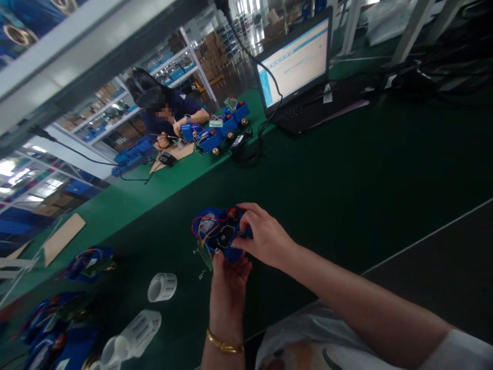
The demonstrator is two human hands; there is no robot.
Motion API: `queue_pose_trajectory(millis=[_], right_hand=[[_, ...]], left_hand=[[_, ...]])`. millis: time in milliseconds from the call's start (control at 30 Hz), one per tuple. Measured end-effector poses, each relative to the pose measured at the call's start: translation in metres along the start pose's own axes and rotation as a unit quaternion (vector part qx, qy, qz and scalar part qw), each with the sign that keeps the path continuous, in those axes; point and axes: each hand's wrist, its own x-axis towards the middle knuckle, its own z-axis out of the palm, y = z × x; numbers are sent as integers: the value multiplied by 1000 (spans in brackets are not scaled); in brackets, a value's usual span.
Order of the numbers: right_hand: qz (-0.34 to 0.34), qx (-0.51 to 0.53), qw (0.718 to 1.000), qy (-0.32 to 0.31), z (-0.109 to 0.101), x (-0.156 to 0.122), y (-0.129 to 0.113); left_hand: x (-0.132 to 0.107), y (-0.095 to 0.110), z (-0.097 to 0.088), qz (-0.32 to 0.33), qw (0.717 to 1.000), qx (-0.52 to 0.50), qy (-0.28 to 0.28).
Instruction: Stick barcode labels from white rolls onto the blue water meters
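Observation:
I hold a small blue plastic unit point(217, 234) with red and yellow wires and a green circuit board above the green bench. My left hand point(228, 288), a gold bracelet on its wrist, grips the unit from below with its fingers closed on the underside. From the right, my right hand point(262, 237) curls its fingers over the unit's top and right edge. A black square part shows in the unit's middle.
Two rolls of white barcode labels point(162, 287) lie at the lower left beside several more blue units point(90, 262). An open laptop point(298, 67) stands at the far end. A seated person point(169, 115) works on blue units point(215, 136) across the green bench point(346, 169).

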Motion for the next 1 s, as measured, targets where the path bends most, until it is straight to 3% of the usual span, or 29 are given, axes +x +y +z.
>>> queue_pose_trajectory(millis=[133, 267, 467, 633, 833, 1000], right_hand=[[49, 38, 998, -20, 3, -1, 13], [3, 37, 995, -89, 4, -1, 24], [-1, 85, 990, -114, 4, -2, 40], [34, 88, 985, -142, 4, -4, 49], [48, 84, 986, -139, 8, -7, 56], [56, 84, 984, -145, 10, -6, 66]], left_hand=[[5, -11, -6, 17, 1000, 9, -11], [4, -19, -15, 33, 999, 10, -28], [-11, -21, -51, 62, 991, 46, -106], [0, -3, -81, 118, 990, 46, -56], [32, 30, -77, 185, 974, 130, -35], [36, 37, -72, 203, 968, 144, -25]])
